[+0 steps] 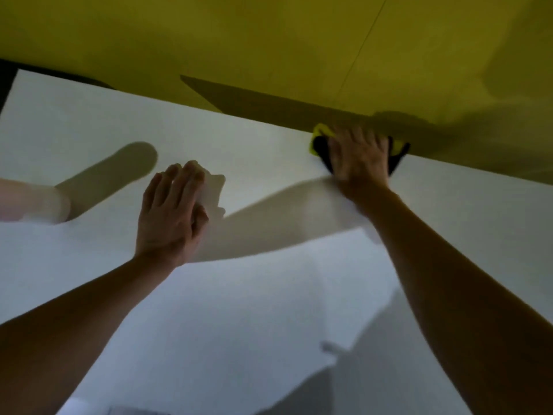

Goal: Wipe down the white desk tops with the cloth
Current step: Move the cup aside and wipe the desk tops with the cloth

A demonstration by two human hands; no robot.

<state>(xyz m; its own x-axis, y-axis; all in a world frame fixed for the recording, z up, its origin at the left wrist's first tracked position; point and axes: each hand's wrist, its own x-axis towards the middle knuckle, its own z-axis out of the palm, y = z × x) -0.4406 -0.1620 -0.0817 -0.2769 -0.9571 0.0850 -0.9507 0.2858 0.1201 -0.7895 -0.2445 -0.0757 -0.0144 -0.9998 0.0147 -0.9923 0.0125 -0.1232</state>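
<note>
I'm seeing the white desk top (269,295) carrying a yellow-and-black cloth (321,136) at its far right edge, beside the yellow wall (239,40).

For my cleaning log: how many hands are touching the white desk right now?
2. The left hand rests flat mid-desk; the right hand presses the cloth at the far edge.

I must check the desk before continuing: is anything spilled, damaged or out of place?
Nothing stands out. The right hand presses the cloth against the desk top's far edge; the left hand rests flat.
</note>
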